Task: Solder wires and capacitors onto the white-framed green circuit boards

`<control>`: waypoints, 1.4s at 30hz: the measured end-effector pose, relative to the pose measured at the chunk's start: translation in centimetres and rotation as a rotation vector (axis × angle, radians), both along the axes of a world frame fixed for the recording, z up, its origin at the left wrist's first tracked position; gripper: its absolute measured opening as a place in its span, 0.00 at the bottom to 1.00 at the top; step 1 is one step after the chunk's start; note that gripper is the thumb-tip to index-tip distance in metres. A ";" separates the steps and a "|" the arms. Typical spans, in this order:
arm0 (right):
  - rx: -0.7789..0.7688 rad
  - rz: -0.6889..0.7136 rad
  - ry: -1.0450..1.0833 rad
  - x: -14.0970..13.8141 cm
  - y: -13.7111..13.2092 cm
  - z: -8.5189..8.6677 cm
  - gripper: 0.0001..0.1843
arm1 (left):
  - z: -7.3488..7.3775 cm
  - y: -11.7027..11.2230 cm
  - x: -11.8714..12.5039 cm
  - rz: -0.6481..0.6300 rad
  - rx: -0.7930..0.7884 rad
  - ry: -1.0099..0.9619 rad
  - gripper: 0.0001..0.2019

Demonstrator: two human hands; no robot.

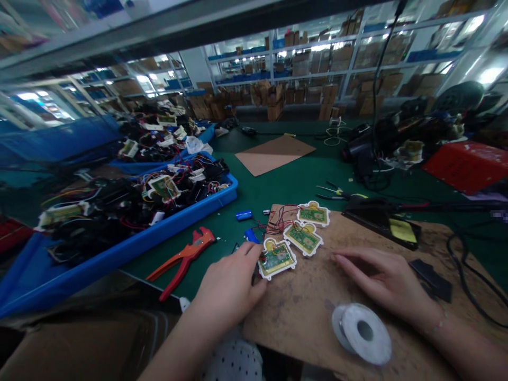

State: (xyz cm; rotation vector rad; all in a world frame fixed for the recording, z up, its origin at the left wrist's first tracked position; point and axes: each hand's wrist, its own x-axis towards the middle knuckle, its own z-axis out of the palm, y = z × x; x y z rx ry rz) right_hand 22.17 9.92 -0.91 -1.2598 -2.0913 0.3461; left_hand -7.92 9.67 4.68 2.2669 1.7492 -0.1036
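Three green circuit boards in white plastic frames lie on the brown work board [301, 312]. My left hand [232, 280] is at the left side of the nearest circuit board [277, 259], its index finger and thumb bracketing that edge. Behind it are the middle circuit board [304, 238] and the far one [313, 214], with red and black wires running left. Blue cylinders [243, 215] lie by these wires, one partly behind my left fingers. My right hand [381, 278] rests to the right of the boards, thumb and index tips together, with nothing visible between them.
Orange-red cutters [186, 259] lie left, beside a blue tray [190, 217] heaped with wired parts. A solder spool [363, 333] stands in front of my right hand. Beyond are pliers [337, 193], a black stand with yellow sponge [400, 231], a cardboard sheet [273, 153] and a red box [468, 164].
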 end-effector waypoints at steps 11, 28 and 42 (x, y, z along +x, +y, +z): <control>-0.025 -0.014 -0.009 -0.1 0.0 0.0 0.10 | -0.8 0.1 -0.6 -0.158 0.042 -0.253 0.23; -0.002 -0.330 0.261 -0.1 -2.1 1.7 0.15 | -2.2 -7.2 4.5 0.187 0.260 -0.006 0.41; -0.059 -0.573 0.024 4.7 -13.5 -0.5 0.21 | -1.9 -3.1 1.4 -0.192 -0.033 -0.252 0.40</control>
